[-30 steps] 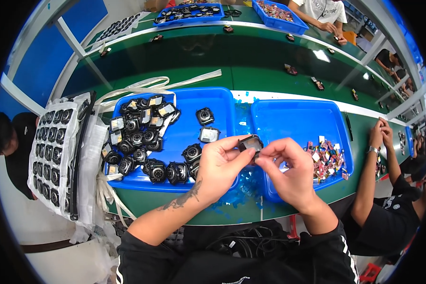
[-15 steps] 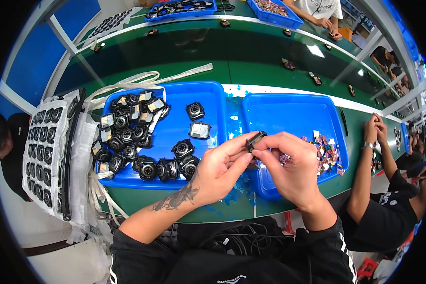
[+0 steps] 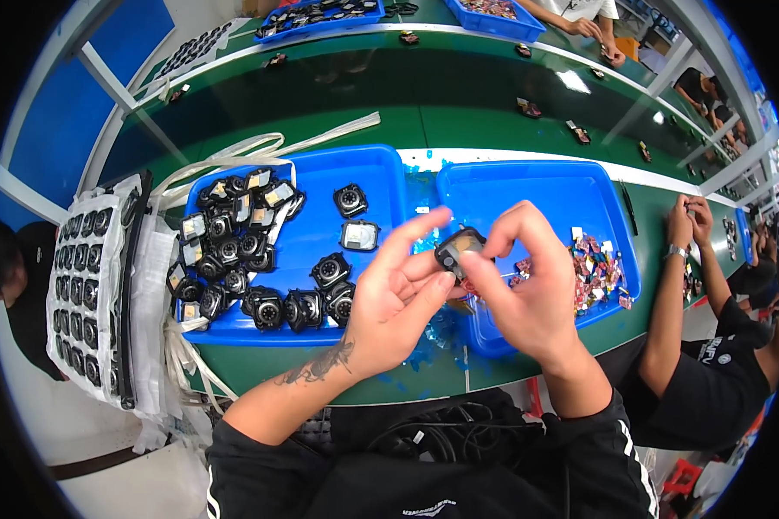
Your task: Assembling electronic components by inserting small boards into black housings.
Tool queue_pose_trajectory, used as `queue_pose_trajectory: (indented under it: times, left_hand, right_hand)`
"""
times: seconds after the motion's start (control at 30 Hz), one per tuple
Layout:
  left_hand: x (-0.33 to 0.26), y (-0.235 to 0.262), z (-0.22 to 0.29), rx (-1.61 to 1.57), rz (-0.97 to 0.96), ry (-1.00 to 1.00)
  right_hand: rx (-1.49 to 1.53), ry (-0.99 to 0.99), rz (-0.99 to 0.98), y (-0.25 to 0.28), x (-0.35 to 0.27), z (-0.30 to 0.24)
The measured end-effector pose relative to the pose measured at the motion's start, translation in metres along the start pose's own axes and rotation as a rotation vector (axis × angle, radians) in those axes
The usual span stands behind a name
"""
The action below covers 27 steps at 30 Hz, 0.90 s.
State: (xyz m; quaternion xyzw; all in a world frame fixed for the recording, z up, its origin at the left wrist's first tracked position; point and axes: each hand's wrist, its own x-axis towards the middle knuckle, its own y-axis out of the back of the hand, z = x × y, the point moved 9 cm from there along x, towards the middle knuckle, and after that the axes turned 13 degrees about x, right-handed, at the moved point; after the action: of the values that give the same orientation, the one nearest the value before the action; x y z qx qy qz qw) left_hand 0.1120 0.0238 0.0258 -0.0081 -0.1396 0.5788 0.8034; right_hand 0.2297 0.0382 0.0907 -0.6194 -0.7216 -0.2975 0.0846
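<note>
A dark smartwatch case (image 3: 455, 246) is held up between my two hands, above the gap between two blue trays. My left hand (image 3: 394, 303) has its thumb and middle fingers at the case's lower left edge, while its index finger sticks out past the top. My right hand (image 3: 537, 298) presses its thumb on the case's face, the index finger bent above the right side. In the left blue tray (image 3: 316, 164), many black watch cases (image 3: 225, 251) are heaped, some with round backs up, others showing pale square faces.
The right blue tray (image 3: 528, 177) holds small pinkish parts (image 3: 599, 272). At left stands a stack of padded sheets (image 3: 86, 285) bearing rows of watch parts. Pale straps (image 3: 264, 147) lie behind the left tray. A co-worker's arms (image 3: 675, 277) are at right. Small parts dot the green line beyond.
The watch case has turned from edge-on to show its face and moved slightly left. My left index finger has straightened away from it, and my right index finger has lifted.
</note>
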Motion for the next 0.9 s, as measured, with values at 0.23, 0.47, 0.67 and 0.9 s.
queue_pose_trajectory:
  times: [0.23,0.47,0.67,0.9]
  left_hand:
    - [0.0,0.015,-0.006,-0.007,0.083,-0.052]
    - [-0.005,0.006,0.035,0.875,0.118,-0.429]
    - [-0.007,0.004,0.038,0.962,0.131,-0.473]
    - [-0.002,0.001,0.013,0.889,-0.042,-0.238]
  right_hand:
    - [0.47,-0.418,-0.058,-0.001,-0.033,0.039]
    - [0.586,-0.433,-0.038,0.0,-0.03,0.039]
    - [0.597,-0.48,-0.17,-0.004,-0.029,0.034]
    - [0.471,-0.342,-0.085,0.005,-0.033,0.039]
